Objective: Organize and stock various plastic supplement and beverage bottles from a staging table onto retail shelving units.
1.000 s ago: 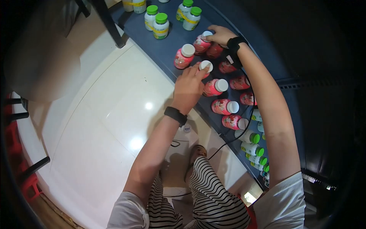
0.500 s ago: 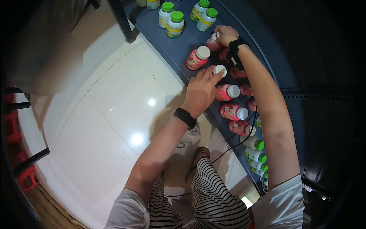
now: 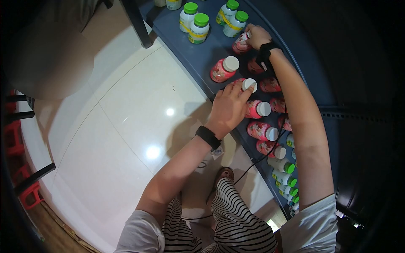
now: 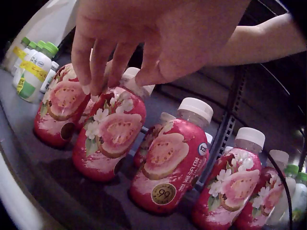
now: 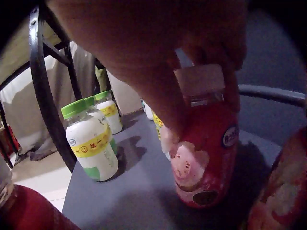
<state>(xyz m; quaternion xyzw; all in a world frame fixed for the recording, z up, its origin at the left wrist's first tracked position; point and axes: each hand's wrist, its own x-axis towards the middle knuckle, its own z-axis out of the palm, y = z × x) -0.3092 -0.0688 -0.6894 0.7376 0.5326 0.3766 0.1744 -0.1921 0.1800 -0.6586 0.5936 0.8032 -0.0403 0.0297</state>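
Note:
My left hand [image 3: 230, 109] grips a pink juice bottle [image 4: 117, 132] near its top, thumb against the white cap [image 3: 249, 85]. Guava pictures and white flowers cover the label. Farther along the shelf, my right hand [image 3: 258, 37] holds another pink juice bottle [image 5: 206, 153] by its cap and neck, with fingers on both sides of the cap. That bottle stands upright in the right wrist view. Between the hands, close to the shelf's front edge, stands a pink bottle [image 3: 223, 69] that neither hand touches. Another pink bottle [image 4: 168, 167] is right beside the left hand's one.
White bottles with green caps [image 3: 198, 28], bound by yellow bands, stand beyond the right hand on the dark shelf [image 3: 185, 55]. More pink bottles [image 3: 262, 130] line the near side. A black cable [image 3: 253, 165] crosses the shelf edge. A dark metal post [image 3: 137, 25] rises at the left.
The head view has shifted, so the shelf sits farther right. My right hand and its bottle have moved slightly toward the green-capped bottles, away from the pink bottle behind. The left hand keeps its grip.

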